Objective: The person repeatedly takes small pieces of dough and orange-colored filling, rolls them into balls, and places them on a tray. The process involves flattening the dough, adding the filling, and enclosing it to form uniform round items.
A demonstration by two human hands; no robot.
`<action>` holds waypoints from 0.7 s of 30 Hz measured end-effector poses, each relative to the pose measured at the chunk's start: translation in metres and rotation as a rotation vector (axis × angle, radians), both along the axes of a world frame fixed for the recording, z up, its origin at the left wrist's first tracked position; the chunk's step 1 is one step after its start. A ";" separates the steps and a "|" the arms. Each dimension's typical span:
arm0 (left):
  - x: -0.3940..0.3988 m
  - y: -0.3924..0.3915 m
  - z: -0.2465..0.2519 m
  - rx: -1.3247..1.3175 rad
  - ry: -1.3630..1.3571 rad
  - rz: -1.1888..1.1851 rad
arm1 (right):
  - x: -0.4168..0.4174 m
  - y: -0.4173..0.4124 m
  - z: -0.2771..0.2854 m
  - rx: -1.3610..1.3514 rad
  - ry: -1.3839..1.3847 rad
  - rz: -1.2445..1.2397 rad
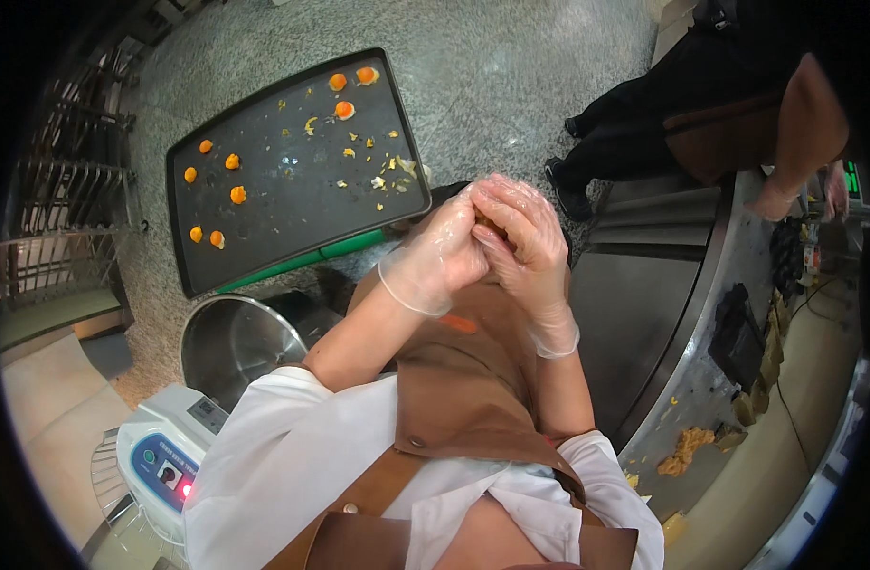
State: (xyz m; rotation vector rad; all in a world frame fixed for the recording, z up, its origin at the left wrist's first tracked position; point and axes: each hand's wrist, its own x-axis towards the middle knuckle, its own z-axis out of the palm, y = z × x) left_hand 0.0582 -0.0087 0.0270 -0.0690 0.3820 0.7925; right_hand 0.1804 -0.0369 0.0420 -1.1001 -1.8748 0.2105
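My left hand (446, 246) and my right hand (531, 239), both in clear plastic gloves, are cupped together in front of my brown apron (470, 388). Between the palms a brownish lump (489, 222) shows through a small gap; most of it is hidden by the fingers. Beyond my hands to the left is a dark baking tray (292, 206) at a slant. Several orange egg yolks (233, 162) sit spread over it, some with whitish rims. Yellow and white scraps (379, 182) are scattered near its right end.
A steel mixer bowl (239, 342) and a mixer head (168, 456) with a lit red light stand at my left. Along the right runs a metal counter (663, 420) bearing a brown dough-like mass (686, 450). Another person's hand (773, 203) is over its far end. Metal racks (68, 185) stand far left.
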 end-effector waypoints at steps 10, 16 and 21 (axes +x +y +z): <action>0.004 -0.010 0.008 0.123 0.295 0.035 | -0.022 -0.012 -0.004 -0.156 0.368 -0.173; 0.014 -0.010 0.005 0.252 0.326 0.072 | -0.026 -0.008 -0.007 0.022 0.188 -0.290; 0.010 -0.003 0.012 0.146 0.048 0.025 | -0.021 -0.011 -0.002 -0.273 0.845 -0.167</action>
